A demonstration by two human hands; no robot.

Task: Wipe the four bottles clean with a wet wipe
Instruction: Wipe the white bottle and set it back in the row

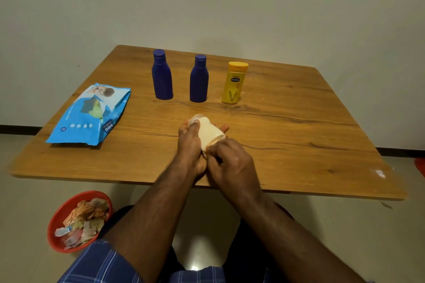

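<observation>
Two dark blue bottles [162, 76] [199, 78] and a yellow bottle [234, 82] stand upright in a row at the back of the wooden table [299, 122]. A fourth bottle [208, 132], wrapped in a pale wet wipe, lies tilted above the table's middle. My left hand [192, 142] grips its upper part, thumb near the cap. My right hand [230, 161] closes over the wipe at the bottle's lower end. The bottle's own colour is hidden by the wipe.
A blue pack of wet wipes [92, 115] lies on the table's left side. A red bowl [78, 220] full of crumpled scraps sits on the floor at the lower left. The wall stands right behind the table.
</observation>
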